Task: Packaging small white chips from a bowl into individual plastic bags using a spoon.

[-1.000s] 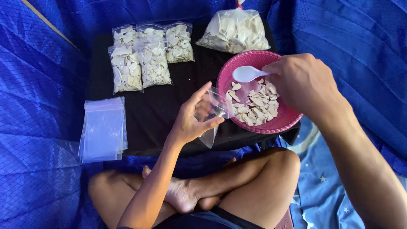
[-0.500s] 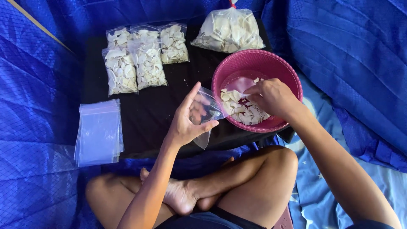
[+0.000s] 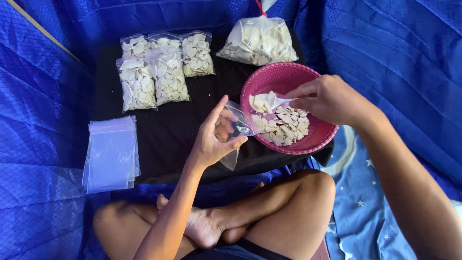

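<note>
My left hand (image 3: 215, 136) holds a small clear plastic bag (image 3: 236, 130) with its mouth held apart, just left of a pink bowl (image 3: 272, 78) of pale flaky chips (image 3: 285, 125). Over that bowl, my right hand (image 3: 330, 99) grips a white plastic spoon (image 3: 278, 100) loaded with a heap of chips. The spoon sits a little right of the bag's mouth and above the chips in the bowl.
Several small filled bags (image 3: 159, 72) lie at the back left of the black board (image 3: 168, 135). A large tied bag of chips (image 3: 258, 42) sits behind the bowl. A stack of empty clear bags (image 3: 110, 154) lies at the left. Blue cloth surrounds everything; my crossed legs (image 3: 231, 221) are below.
My right hand dipped the spoon into the bowl and has now lifted it with a load of chips. My left hand keeps holding the small bag.
</note>
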